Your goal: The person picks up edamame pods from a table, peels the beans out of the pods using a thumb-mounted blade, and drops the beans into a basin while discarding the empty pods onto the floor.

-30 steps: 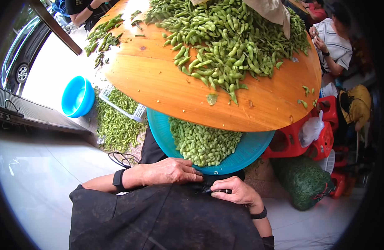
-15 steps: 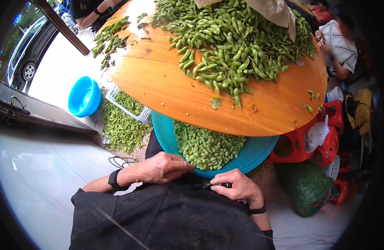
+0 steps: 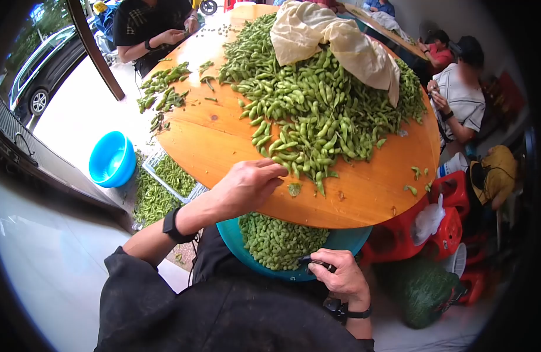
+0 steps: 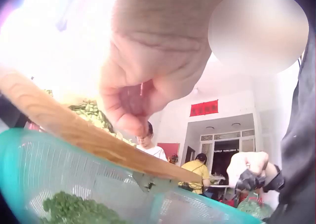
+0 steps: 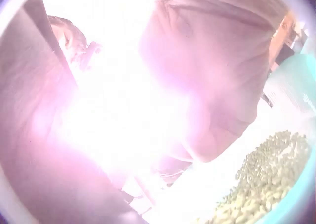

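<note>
My left hand [image 3: 250,185] is over the front of the wooden table, its loosely bent fingertips close to the near edge of a heap of green soybean pods [image 3: 317,111]. Nothing shows between those fingers in the left wrist view. Lower right, my right hand [image 3: 341,273] pinches a small black object [image 3: 306,259] at the rim of a turquoise basket [image 3: 355,237]; its exact kind I cannot tell. Shelled green beans [image 3: 276,240] are piled in the basket, which sits at my lap partly under the table edge. Glare washes out much of the right wrist view.
A beige cloth [image 3: 341,41] drapes over the pods on the round table [image 3: 206,146]. To the left on the floor are a blue basin [image 3: 112,159], a white crate [image 3: 195,192] and more pods. Red stools [image 3: 393,234] and a full green net sack [image 3: 420,293] stand right. Other people sit around.
My left hand has risen from the basket's near rim and moved forward over the table toward the pods. The right hand still holds the black object, now over the basket's rim. The head view has shifted.
</note>
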### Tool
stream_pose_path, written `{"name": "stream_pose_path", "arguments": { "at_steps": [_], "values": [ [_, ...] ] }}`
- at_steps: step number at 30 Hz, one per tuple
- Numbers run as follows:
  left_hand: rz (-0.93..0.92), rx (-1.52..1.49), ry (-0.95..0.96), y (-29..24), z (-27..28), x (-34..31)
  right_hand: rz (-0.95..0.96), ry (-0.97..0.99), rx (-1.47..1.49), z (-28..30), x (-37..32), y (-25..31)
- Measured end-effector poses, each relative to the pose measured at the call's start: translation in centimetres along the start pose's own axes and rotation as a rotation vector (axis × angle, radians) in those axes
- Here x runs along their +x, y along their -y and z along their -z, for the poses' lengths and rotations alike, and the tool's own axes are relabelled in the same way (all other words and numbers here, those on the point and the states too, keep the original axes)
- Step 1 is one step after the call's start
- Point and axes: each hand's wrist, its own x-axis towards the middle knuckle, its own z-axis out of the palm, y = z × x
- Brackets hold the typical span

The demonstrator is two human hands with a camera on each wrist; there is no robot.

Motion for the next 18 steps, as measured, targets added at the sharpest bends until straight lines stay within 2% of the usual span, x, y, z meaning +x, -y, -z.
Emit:
{"name": "stream_pose_path", "arguments": {
  "at_steps": [1,4,6,12,13,15,16,18],
  "values": [
    [-0.019,0.012,0.039,0.5,-0.8,0.9,-0.064,-0.075,0.015,0.2,0.0,0.2],
    [0.048,0.162,0.047,0.9,-1.8,2.9,-0.047,-0.131,0.005,0.3,0.3,0.6],
    [0.052,0.349,0.169,1.3,-1.5,3.6,-0.038,-0.150,0.006,0.3,0.4,0.5],
    [0.096,0.359,0.196,2.1,-1.0,2.6,0.019,-0.170,0.026,0.1,1.3,0.3],
    [0.090,0.360,0.192,2.2,-1.0,2.4,-0.009,-0.221,0.089,0.1,1.6,0.4],
    [-0.002,0.255,-0.047,1.8,-1.2,1.9,-0.036,-0.280,0.152,0.0,2.5,0.8],
    [-0.008,0.252,-0.041,1.2,-1.1,1.7,-0.052,-0.369,0.264,0.0,3.1,1.0],
    [0.303,-0.278,0.073,-0.9,-0.5,1.0,-0.029,-0.477,0.465,-0.4,4.2,1.3]
  ]
}}
